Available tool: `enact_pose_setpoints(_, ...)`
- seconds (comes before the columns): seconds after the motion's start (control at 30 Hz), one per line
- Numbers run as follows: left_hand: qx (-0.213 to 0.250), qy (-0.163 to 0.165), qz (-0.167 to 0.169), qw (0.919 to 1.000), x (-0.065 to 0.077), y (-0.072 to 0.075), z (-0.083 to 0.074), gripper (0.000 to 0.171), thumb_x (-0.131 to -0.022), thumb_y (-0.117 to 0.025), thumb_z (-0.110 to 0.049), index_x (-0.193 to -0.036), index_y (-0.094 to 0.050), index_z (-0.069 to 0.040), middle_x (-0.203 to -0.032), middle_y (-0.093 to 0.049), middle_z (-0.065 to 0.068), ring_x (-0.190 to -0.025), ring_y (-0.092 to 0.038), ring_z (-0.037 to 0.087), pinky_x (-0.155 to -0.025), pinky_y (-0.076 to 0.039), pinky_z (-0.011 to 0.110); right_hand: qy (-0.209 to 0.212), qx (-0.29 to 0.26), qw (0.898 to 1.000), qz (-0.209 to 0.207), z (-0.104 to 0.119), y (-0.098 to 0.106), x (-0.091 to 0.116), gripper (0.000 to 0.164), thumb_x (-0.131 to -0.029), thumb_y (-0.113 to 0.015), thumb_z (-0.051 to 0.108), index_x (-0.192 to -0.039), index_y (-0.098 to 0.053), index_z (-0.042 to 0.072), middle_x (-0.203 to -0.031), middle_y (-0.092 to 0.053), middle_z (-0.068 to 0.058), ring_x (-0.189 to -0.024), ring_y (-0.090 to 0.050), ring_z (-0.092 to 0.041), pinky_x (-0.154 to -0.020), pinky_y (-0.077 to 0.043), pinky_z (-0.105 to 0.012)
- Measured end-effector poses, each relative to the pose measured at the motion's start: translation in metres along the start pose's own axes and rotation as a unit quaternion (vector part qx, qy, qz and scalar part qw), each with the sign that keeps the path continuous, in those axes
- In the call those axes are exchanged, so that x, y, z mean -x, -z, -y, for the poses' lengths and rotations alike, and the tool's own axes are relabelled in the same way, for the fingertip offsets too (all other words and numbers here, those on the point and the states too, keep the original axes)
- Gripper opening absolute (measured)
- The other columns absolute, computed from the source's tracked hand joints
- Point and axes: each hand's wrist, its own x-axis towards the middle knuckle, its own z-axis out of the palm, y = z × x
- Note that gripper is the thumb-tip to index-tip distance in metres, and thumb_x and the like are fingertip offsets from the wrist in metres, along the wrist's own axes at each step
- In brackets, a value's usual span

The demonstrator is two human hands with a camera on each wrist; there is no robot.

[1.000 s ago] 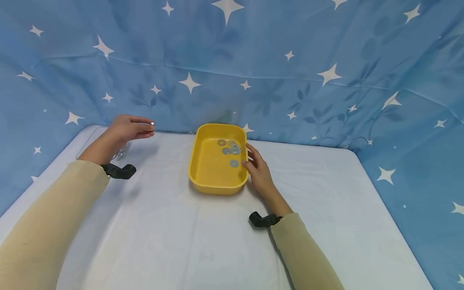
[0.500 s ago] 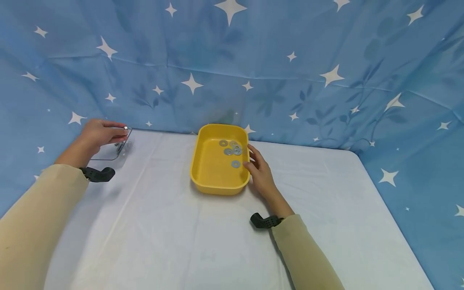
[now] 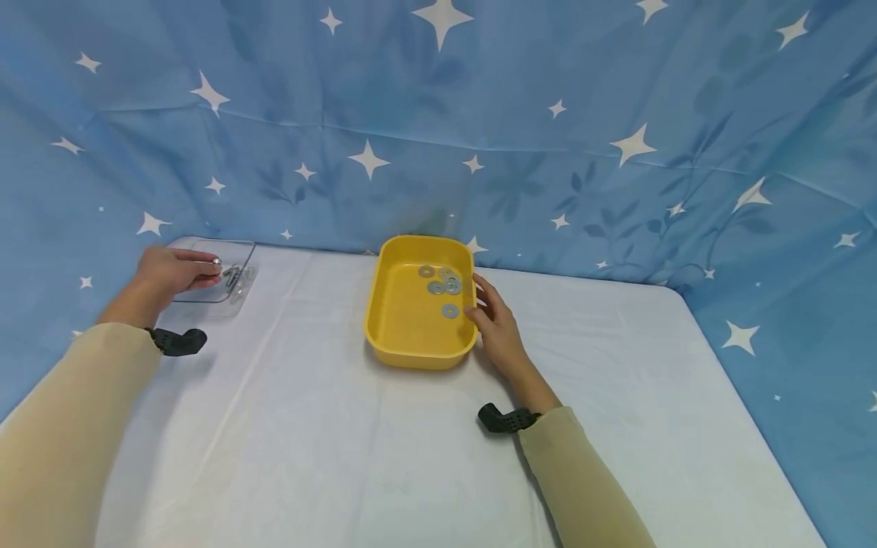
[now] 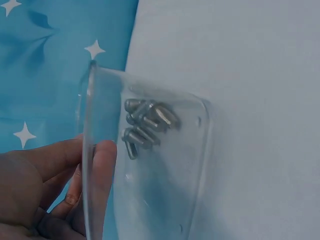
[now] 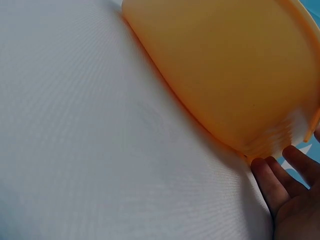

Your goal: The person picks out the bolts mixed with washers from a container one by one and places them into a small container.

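At the back left in the head view, my left hand (image 3: 170, 275) pinches a small shiny bolt (image 3: 216, 262), only its end showing at the fingertips. That hand is over a clear plastic box (image 3: 226, 310). Several metal bolts (image 4: 145, 120) lie in this box in the left wrist view, where the fingers (image 4: 104, 157) show at its see-through wall. My right hand (image 3: 499, 327) holds the right side of a yellow tray (image 3: 404, 358), thumb at the rim and fingers along the outer wall. Several flat grey washers (image 3: 450, 310) lie in the tray's right half.
A white cloth (image 3: 294, 426) covers the table. A blue curtain with white stars (image 3: 411, 114) hangs along the back edge and around both sides. Each wrist wears a black camera band, seen on the left (image 3: 180, 342) and the right (image 3: 507, 418).
My left hand has moved left and down with the shiny bolt, from beside the clear box to over it. The right hand stays at the yellow tray. The view has shifted slightly.
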Motion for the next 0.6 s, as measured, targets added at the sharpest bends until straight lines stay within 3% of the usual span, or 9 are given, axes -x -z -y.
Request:
enact_pose_setpoints(0.03,-0.01,0.001,-0.003,1.0,-0.003,-0.001,0.002,0.007,-0.098,-0.066,-0.016,-0.1,-0.071,-0.021,-0.071,-0.068,-0.018,-0.071,-0.072,-0.003,-0.08,-0.061,0.022,0.003,-0.001,1.0,0.0,0.0,0.0,0.001,0.06,-0.103,-0.052,0.024,-0.159,-0.031,0.032,-0.161,-0.04,-0.011,-0.146,-0.045,-0.033,-0.119,-0.041,-0.051)
enact_pose_setpoints(0.1,-0.029,0.001,-0.008,0.9995,-0.005,-0.003,0.003,0.017,-0.099,-0.065,-0.016,-0.115,-0.069,-0.012,-0.071,-0.066,-0.018,-0.07,-0.071,-0.004,-0.08,-0.061,0.022,0.005,-0.004,1.0,0.001,0.0,0.001,0.001,0.061,-0.103,-0.051,0.02,-0.16,-0.029,0.027,-0.161,-0.039,-0.014,-0.145,-0.044,-0.035,-0.118,-0.041,-0.052)
enact_pose_setpoints(0.2,-0.049,0.005,-0.008,0.9987,-0.008,-0.005,0.002,0.043,-0.1,-0.062,-0.014,-0.138,-0.054,0.005,-0.07,-0.064,-0.017,-0.068,-0.07,-0.003,-0.078,-0.062,0.023,0.007,-0.007,1.0,0.001,0.0,0.001,0.001,0.062,-0.103,-0.051,0.017,-0.16,-0.03,0.025,-0.16,-0.039,-0.016,-0.145,-0.045,-0.036,-0.118,-0.041,-0.053)
enact_pose_setpoints(0.37,-0.065,0.027,-0.003,0.9975,-0.018,-0.004,0.002,0.032,-0.099,-0.061,-0.006,-0.128,-0.062,0.006,-0.066,-0.062,-0.012,-0.063,-0.068,0.002,-0.068,-0.062,0.025,0.012,-0.007,1.0,-0.006,-0.001,0.0,0.002,0.06,-0.103,-0.052,0.018,-0.159,-0.032,0.028,-0.16,-0.041,-0.013,-0.144,-0.046,-0.035,-0.117,-0.042,-0.052)
enact_pose_setpoints(0.47,-0.104,0.04,-0.009,0.9938,-0.023,-0.005,0.004,0.026,-0.096,-0.064,-0.006,-0.119,-0.065,0.006,-0.066,-0.062,-0.009,-0.061,-0.066,0.004,-0.063,-0.06,0.025,0.013,-0.004,1.0,-0.01,-0.001,-0.001,0.001,0.06,-0.103,-0.053,0.021,-0.159,-0.033,0.03,-0.159,-0.043,-0.012,-0.143,-0.047,-0.033,-0.117,-0.043,-0.05)
enact_pose_setpoints(0.6,-0.135,0.048,-0.008,0.9897,-0.026,-0.008,0.005,0.036,-0.096,-0.063,-0.006,-0.128,-0.057,0.011,-0.069,-0.062,-0.005,-0.06,-0.065,0.006,-0.062,-0.059,0.024,0.009,0.0,1.0,-0.013,0.0,-0.002,0.001,0.06,-0.102,-0.053,0.022,-0.158,-0.033,0.032,-0.158,-0.044,-0.01,-0.143,-0.048,-0.031,-0.117,-0.043,-0.048)
